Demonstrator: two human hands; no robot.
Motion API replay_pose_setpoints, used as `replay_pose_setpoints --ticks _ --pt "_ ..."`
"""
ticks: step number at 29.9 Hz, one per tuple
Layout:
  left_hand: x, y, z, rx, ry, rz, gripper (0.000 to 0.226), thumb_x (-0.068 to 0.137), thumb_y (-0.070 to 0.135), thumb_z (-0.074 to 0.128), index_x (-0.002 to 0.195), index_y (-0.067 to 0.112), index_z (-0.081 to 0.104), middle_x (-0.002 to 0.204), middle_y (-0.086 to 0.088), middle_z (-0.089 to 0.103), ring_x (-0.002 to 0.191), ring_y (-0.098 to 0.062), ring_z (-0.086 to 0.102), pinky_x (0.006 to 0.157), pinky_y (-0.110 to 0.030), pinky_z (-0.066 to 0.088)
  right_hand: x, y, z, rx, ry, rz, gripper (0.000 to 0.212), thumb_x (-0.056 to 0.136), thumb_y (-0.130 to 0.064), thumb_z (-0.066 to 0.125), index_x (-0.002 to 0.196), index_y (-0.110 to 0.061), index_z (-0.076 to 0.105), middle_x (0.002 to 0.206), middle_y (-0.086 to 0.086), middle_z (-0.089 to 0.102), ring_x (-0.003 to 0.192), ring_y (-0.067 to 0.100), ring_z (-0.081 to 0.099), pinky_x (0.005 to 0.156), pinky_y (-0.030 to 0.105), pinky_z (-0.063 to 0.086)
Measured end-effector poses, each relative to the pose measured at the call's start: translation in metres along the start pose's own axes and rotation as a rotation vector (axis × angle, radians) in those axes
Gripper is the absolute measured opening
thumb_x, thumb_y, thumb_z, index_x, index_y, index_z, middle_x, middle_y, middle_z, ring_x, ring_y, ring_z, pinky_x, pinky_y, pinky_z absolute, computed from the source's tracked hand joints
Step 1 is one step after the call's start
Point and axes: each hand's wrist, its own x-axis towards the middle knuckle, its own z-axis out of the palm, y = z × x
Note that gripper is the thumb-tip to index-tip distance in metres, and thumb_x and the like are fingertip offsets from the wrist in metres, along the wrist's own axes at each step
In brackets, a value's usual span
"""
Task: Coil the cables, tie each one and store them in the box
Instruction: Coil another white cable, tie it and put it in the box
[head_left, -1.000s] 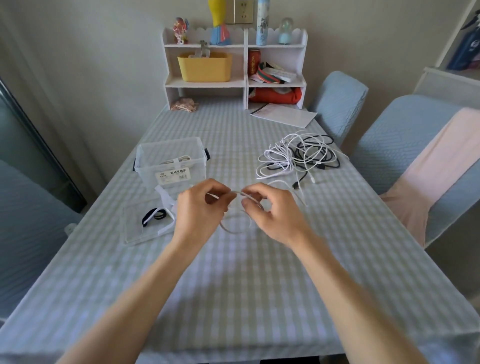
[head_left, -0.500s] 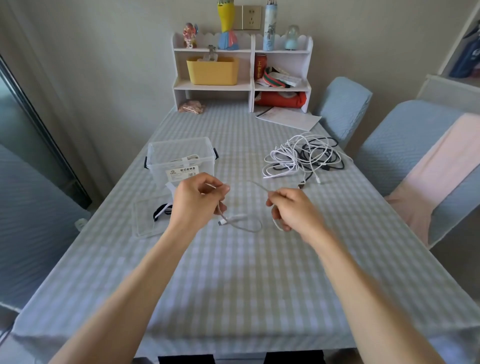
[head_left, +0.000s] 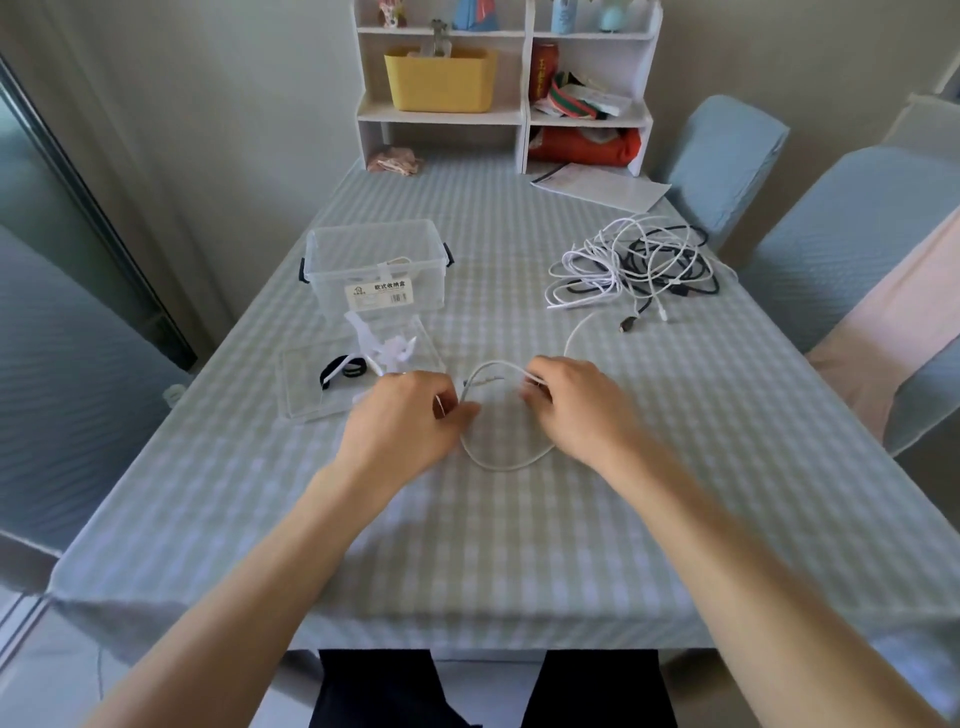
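A thin white cable (head_left: 498, 462) forms a loop over the checked tablecloth between my hands. My left hand (head_left: 410, 421) pinches the loop's left side, and my right hand (head_left: 571, 405) pinches its upper right side. From my right hand the cable trails back toward a tangled pile of white and black cables (head_left: 634, 265) at the right. A clear plastic box (head_left: 376, 273) stands open to the left, with a coiled cable inside. Its clear lid (head_left: 311, 395) lies in front of it, holding white and black ties (head_left: 363, 358).
A white shelf unit (head_left: 519, 109) with a yellow bin stands at the table's far end, and a paper sheet (head_left: 597, 184) lies before it. Two blue-covered chairs (head_left: 831, 249) stand along the right side. The table's front edge is near my body.
My hands came apart, then closed in again, and the cable now forms a wider loop between them. The view has tilted down and drawn nearer the table.
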Motion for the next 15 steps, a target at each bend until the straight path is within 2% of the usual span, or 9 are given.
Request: replay_pose_setpoints --ticks 3,4,5,7,10,12,15 --pt "0.004 0.003 -0.007 -0.03 0.215 0.135 0.022 0.087 0.039 0.069 0.096 0.02 0.068 0.09 0.005 0.066 0.077 -0.018 0.06 0.063 -0.031 0.046 0.004 0.005 -0.005 0.145 -0.014 -0.051 0.021 0.099 -0.033 0.052 0.084 -0.02 0.056 0.074 -0.001 0.058 0.078 0.032 0.059 0.065 0.041 0.046" --pt "0.009 0.006 -0.01 -0.056 0.238 0.194 0.025 0.089 0.037 0.068 0.105 0.019 0.068 0.098 0.003 0.065 0.081 -0.017 0.061 0.066 -0.033 0.049 0.007 0.006 -0.008 0.178 -0.026 -0.077 0.021 0.099 -0.034 0.052 0.085 -0.02 0.059 0.07 -0.002 0.058 0.073 0.029 0.058 0.064 0.042 0.047" --pt "0.015 0.007 -0.011 -0.099 0.214 0.241 0.027 0.092 0.036 0.066 0.112 0.018 0.068 0.102 0.002 0.066 0.086 -0.017 0.062 0.07 -0.035 0.051 0.011 0.007 -0.009 0.221 -0.034 -0.1 0.02 0.098 -0.034 0.053 0.086 -0.021 0.061 0.068 -0.003 0.059 0.069 0.026 0.058 0.063 0.042 0.048" --pt "0.032 0.013 -0.014 -0.264 0.027 0.218 0.033 0.097 0.04 0.053 0.108 0.014 0.071 0.095 -0.002 0.07 0.087 -0.019 0.064 0.078 -0.039 0.053 0.019 0.01 -0.013 0.31 -0.017 -0.117 0.019 0.098 -0.032 0.055 0.088 -0.019 0.065 0.063 -0.003 0.057 0.061 0.02 0.056 0.061 0.041 0.046" --pt "0.052 0.022 -0.018 -0.677 -0.292 -0.03 0.05 0.104 0.043 0.04 0.093 0.006 0.072 0.074 -0.005 0.071 0.071 -0.021 0.065 0.078 -0.037 0.052 0.031 0.011 -0.02 0.386 0.046 -0.148 0.02 0.098 -0.027 0.057 0.083 -0.015 0.064 0.057 -0.002 0.052 0.053 0.013 0.046 0.056 0.036 0.039" --pt "0.058 0.025 -0.017 -0.852 -0.331 -0.126 0.044 0.105 0.033 0.043 0.085 0.004 0.07 0.068 -0.007 0.066 0.064 -0.02 0.061 0.071 -0.034 0.051 0.036 0.011 -0.024 0.431 0.044 -0.147 0.024 0.099 -0.025 0.057 0.081 -0.011 0.064 0.057 0.002 0.051 0.052 0.009 0.042 0.055 0.031 0.035" --pt "0.059 0.024 -0.013 -1.1 -0.329 -0.239 0.031 0.101 0.023 0.051 0.08 0.007 0.067 0.066 -0.004 0.06 0.061 -0.018 0.058 0.063 -0.031 0.051 0.04 0.011 -0.022 0.565 -0.001 -0.094 0.022 0.1 -0.025 0.055 0.085 -0.017 0.069 0.059 -0.001 0.055 0.055 0.003 0.051 0.06 0.025 0.043"
